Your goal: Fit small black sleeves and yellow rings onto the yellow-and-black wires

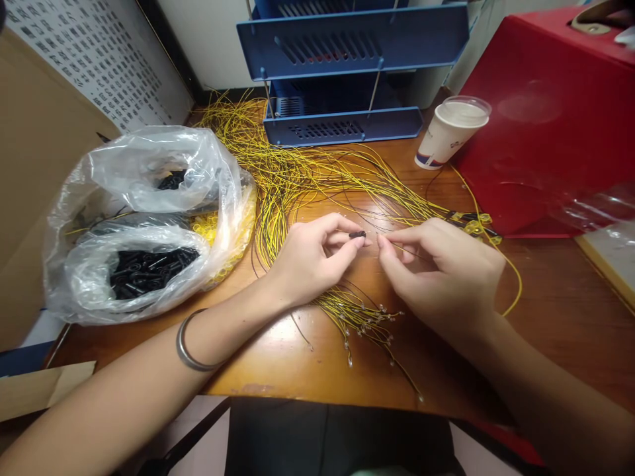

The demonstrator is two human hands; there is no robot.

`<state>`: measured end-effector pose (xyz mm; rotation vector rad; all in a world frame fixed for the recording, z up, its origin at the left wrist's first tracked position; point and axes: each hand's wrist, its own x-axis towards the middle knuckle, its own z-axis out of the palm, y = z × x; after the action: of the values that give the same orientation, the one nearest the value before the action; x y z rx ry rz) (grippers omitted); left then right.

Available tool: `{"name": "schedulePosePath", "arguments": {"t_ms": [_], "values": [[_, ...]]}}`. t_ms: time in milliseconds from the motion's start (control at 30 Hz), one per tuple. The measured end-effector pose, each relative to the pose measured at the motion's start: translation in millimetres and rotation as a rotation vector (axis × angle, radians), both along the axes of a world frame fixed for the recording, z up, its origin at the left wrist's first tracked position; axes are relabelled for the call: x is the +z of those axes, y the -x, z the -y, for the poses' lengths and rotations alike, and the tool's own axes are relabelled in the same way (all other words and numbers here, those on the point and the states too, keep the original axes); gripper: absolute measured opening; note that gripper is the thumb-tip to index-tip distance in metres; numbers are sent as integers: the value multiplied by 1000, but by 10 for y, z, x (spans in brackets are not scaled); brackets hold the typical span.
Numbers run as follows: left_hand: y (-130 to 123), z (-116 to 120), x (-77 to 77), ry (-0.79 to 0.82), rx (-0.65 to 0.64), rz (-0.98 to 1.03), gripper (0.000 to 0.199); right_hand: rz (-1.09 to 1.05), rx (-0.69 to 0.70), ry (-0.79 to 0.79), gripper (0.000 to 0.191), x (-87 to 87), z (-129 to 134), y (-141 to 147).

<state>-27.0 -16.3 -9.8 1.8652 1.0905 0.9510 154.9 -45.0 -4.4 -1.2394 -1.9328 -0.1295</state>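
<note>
Between the thumb and fingers of my left hand [320,254] is a small black sleeve [356,234]. My right hand [441,264] is closed in a pinch close to it, on a thin dark wire [404,249]. A small gap separates the two sets of fingertips. Beneath my hands lies a bundle of yellow and black wires [342,311], with small clear tips at the near ends. More yellow wires [278,178] spread behind my left hand. Black parts with yellow pieces [476,227] lie just beyond my right hand.
On the left, a clear plastic bag [64,231] holds black sleeves [149,271] and yellow pieces [206,228]. A blue tiered tray [347,125] stands at the back. A paper cup [446,135] is beside a red box [546,132] at the right. The wooden table [268,370] ends in front of me.
</note>
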Motion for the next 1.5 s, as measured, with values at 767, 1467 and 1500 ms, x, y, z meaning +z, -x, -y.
{"name": "schedulePosePath", "arguments": {"t_ms": [767,1467,1500], "values": [[-14,1,-3,181,-55,124,17,72,10,-57,10,11,-11,-12],[2,0,-30,27,-41,12,17,103,28,-159,12,17,-37,9],[3,-1,-29,21,-42,8,17,91,29,-152,12,17,-34,11]]}}
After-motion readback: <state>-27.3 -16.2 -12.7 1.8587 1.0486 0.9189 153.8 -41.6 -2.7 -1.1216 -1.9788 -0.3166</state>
